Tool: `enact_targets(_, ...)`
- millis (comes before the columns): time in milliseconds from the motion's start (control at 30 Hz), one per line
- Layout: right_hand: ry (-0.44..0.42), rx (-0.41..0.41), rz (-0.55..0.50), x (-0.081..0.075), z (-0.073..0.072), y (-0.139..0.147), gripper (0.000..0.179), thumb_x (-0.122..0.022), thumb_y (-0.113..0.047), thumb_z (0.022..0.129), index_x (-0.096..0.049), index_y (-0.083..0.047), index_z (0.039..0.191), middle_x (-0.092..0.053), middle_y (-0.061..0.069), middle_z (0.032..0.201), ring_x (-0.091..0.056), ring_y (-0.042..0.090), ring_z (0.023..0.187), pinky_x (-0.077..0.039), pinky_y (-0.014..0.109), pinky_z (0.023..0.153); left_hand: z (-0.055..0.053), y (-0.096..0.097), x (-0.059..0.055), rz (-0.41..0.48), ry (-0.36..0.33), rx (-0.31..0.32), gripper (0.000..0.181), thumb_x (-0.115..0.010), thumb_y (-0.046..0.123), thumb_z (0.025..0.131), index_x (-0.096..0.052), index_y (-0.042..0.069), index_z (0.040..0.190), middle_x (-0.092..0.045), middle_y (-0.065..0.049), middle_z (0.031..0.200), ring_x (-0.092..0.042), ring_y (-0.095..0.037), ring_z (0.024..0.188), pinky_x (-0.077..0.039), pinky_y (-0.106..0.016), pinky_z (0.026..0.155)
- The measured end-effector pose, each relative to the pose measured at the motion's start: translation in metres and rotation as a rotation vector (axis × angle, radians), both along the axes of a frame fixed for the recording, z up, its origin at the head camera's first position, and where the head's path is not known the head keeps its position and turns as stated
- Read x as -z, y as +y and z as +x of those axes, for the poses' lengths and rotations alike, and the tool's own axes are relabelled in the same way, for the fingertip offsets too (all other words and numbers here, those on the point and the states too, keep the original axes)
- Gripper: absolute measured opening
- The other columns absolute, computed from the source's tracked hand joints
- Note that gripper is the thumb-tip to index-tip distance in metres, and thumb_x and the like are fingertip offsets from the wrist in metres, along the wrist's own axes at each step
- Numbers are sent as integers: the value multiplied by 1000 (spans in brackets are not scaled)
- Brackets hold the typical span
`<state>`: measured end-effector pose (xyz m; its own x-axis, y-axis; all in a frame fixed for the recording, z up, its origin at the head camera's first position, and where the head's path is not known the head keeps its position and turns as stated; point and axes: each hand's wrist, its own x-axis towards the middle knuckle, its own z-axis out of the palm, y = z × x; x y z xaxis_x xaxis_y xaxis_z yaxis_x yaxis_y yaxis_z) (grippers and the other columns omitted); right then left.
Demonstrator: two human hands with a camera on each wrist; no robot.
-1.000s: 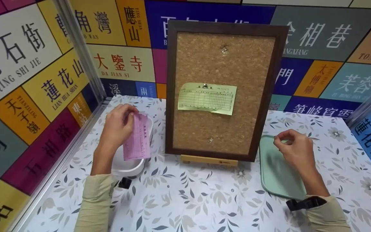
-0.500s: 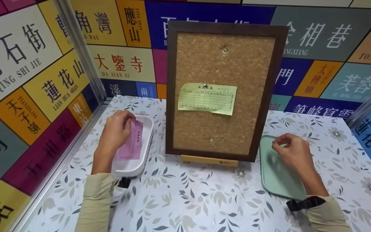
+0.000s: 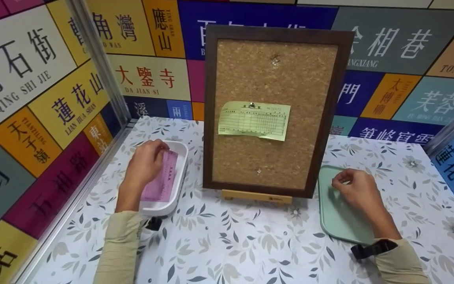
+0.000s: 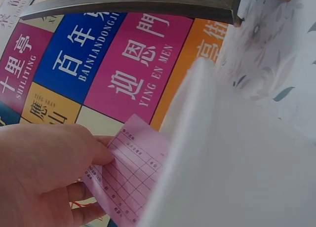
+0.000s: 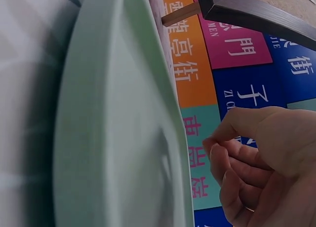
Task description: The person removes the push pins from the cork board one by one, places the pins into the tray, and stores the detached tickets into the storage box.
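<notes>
My left hand [image 3: 144,163] pinches a pink printed paper form [image 3: 168,177] by one edge, inside the white tray [image 3: 182,173]. The left wrist view shows the form [image 4: 131,172] between thumb and fingers, partly hidden by the tray's wall [image 4: 197,138]. On the right, my right hand [image 3: 359,191] is over the green tray [image 3: 335,225], its fingers curled and the thumb tip meeting the index finger. Nothing shows between these fingertips in the right wrist view, where the hand [image 5: 266,158] is beyond the tray's rim [image 5: 89,128].
A cork board [image 3: 274,86] in a dark frame leans on a wooden stand [image 3: 256,196] between the trays. A yellow-green form [image 3: 253,121] is pinned to it. Small clear pieces [image 3: 275,60] stick to the cork above and below. Walls with coloured signs enclose the floral table [image 3: 242,244].
My left hand has lowered the pink form from above the white tray into it. The right hand has moved slightly down over the green tray. The board stays put.
</notes>
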<state>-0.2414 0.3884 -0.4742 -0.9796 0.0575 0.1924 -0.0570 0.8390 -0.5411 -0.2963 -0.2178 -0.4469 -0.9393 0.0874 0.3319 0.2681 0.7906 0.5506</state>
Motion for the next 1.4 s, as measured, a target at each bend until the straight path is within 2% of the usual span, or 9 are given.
enact_targets(200, -81, -42, 33, 5, -1, 3, 12, -73, -16, 99, -77, -4, 100, -77, 14, 94, -64, 18, 78, -50, 28, 66, -2, -2, 5, -4, -28, -9, 26, -55, 0, 103, -73, 4, 122, -75, -21, 122, -70, -38, 118, -55, -56, 103)
enact_targets(500, -195, -95, 43, 10, -2, 6, 16, -64, -12, 100, -73, 0, 105, -71, 13, 94, -61, 22, 80, -49, 33, 69, -1, -3, 10, -34, -83, -9, 27, -56, 2, 102, -71, 3, 124, -73, -21, 121, -67, -37, 113, -55, -57, 99)
enact_targets(700, -199, -125, 75, 13, -3, 10, 16, -63, -11, 100, -74, 1, 103, -71, 11, 89, -60, 20, 78, -48, 34, 70, -2, -4, 12, -41, -81, 3, 29, -55, 2, 100, -71, 1, 124, -73, -22, 123, -67, -39, 117, -55, -57, 103)
enact_targets(867, -217, -110, 77, 15, -4, 12, 17, -66, -14, 100, -75, 1, 103, -72, 12, 91, -62, 21, 80, -49, 34, 72, -3, -4, 12, -36, -98, 5, 31, -57, 4, 100, -72, 0, 127, -73, -23, 127, -67, -41, 125, -52, -58, 111)
enact_targets(1000, -222, -89, 78, 16, -5, 13, 18, -70, -17, 100, -76, 0, 103, -75, 13, 94, -64, 21, 82, -50, 34, 74, -2, -5, 11, -44, -118, -4, 34, -58, 5, 99, -73, 2, 130, -73, -23, 130, -67, -40, 123, -53, -58, 109)
enact_targets(1133, -203, -66, 81, 17, -5, 14, 17, -71, -18, 99, -77, -2, 102, -76, 13, 94, -65, 22, 83, -50, 35, 75, -1, -5, 10, -52, -115, -17, 36, -57, 6, 98, -73, 3, 130, -73, -24, 130, -66, -40, 121, -54, -57, 105)
enact_targets(1400, -129, -24, 54, 12, -3, 12, 14, -65, -12, 98, -76, -5, 103, -76, 11, 93, -63, 20, 78, -48, 33, 68, 0, -2, 4, -63, -89, -13, 29, -63, 11, 103, -73, 3, 129, -72, -21, 135, -64, -42, 133, -50, -59, 115)
